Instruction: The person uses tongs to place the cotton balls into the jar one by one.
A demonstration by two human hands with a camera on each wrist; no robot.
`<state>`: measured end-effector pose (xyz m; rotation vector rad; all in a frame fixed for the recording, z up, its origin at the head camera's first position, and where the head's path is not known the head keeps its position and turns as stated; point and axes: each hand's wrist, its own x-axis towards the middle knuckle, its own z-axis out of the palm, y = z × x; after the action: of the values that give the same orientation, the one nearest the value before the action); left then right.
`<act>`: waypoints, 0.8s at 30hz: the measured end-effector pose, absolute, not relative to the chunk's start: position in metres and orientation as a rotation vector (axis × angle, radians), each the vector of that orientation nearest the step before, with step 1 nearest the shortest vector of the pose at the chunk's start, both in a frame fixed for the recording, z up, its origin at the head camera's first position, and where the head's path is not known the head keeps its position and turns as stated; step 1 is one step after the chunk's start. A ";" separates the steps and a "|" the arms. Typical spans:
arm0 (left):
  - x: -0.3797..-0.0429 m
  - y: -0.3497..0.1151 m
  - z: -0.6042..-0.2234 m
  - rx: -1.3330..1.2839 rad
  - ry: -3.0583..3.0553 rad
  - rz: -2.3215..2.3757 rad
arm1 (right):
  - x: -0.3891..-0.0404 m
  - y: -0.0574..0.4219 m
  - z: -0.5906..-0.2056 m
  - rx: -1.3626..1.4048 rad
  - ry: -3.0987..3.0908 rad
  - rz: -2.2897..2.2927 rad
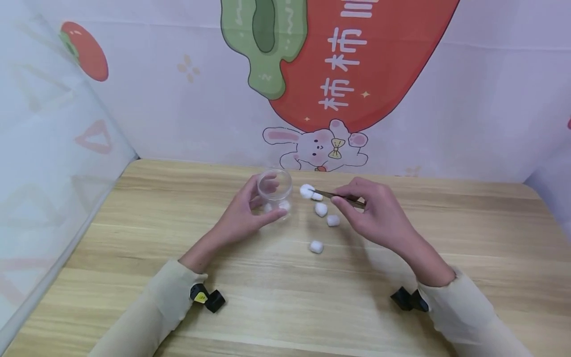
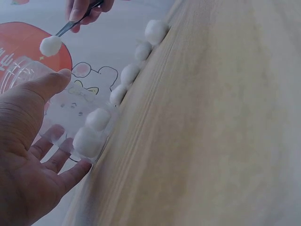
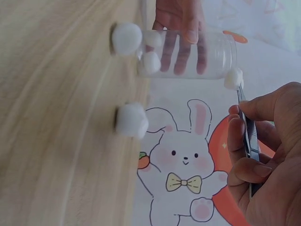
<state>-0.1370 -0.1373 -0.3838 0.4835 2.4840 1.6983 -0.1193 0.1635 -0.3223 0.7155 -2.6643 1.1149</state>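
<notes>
My left hand grips a clear plastic jar, which stands upright with its mouth uncovered. Cotton balls lie at the bottom of the jar, seen through its wall in both wrist views. In my right hand is a pair of dark metal tweezers, pinched between thumb and fingers. At the tweezers' tips a white cotton ball is held up beside the jar's rim, above the table. Several loose cotton balls rest on the wood between the jar and my right hand.
The wooden table reaches back to an upright printed cloth with a persimmon and a rabbit on it. One loose cotton ball lies nearer the front than the others. Another cloth panel borders the table's left side.
</notes>
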 end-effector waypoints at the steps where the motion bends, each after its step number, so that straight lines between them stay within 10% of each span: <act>1: -0.137 -0.137 -0.384 0.486 2.481 1.699 | -0.120 0.163 -0.321 0.713 -2.666 1.113; 24: -0.138 -0.138 -0.385 0.474 2.463 1.711 | -0.135 0.145 -0.310 0.728 -2.640 1.143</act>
<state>-0.1375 -0.1379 -0.3852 0.4743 2.4631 1.7114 -0.1347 0.1449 -0.3105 0.7282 -2.6396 1.1427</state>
